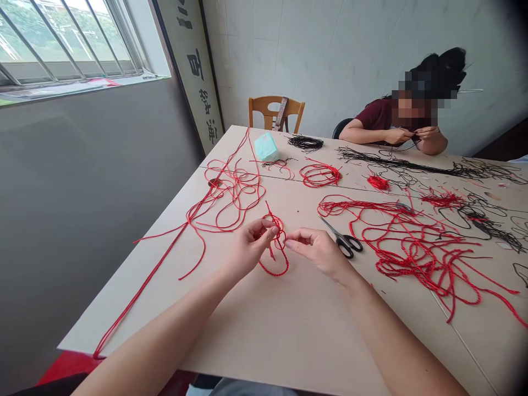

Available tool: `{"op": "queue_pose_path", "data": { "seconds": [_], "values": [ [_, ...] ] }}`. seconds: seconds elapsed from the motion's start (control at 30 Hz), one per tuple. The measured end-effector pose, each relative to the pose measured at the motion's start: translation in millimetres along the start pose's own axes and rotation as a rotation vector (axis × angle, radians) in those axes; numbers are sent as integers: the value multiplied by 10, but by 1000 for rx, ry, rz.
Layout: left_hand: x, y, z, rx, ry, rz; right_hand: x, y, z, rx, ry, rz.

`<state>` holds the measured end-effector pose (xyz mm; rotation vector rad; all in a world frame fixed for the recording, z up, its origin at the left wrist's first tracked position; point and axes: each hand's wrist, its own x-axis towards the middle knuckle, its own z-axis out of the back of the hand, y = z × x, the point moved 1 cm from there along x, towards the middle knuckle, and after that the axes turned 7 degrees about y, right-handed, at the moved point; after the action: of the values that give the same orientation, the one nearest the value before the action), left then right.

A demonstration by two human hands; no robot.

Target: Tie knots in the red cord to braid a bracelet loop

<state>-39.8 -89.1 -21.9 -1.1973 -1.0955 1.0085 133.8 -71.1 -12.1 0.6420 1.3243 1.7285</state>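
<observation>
"What are our fingers doing?"
"Our left fingers (pixel 269 227) pinch a red braided cord loop (pixel 275 258) on the bench (pixel 289 335); our right fingers (pixel 293 237) sit parted just beside it, near black-handled scissors (pixel 345 245)."
"Any writing?"
"The far banner (pixel 194 71) has dark characters we can't read."

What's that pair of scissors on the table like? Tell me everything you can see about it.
The scissors have two black looped handles and slim, metal-looking blades that appear closed or nearly so. They lie flat on the pale table, with the tips pointing away from the person and to the left. They sit just beyond the person's right hand and do not appear to be held. A tangle of red cord lies close by on their right.
</observation>
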Motion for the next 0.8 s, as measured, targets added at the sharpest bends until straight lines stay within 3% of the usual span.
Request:
{"op": "queue_pose_path", "data": {
  "seconds": [0.1,0.23,0.33,0.53,0.8],
  "values": [
    [-2,-14,-14,-37,29,-12,-7,15,-12,131,39,13],
    [-7,10,-47,-52,54,7,-21,21,-58,521,174,-35],
    [-7,44,-69,-115,69,75,-9,0,-105,669,132,-56],
    [5,96,-68,-309,144,214,36,-46,-191,509,-189,35],
    [2,105,-56,-458,172,266,43,-115,-295,406,-226,89]
  ]
}}
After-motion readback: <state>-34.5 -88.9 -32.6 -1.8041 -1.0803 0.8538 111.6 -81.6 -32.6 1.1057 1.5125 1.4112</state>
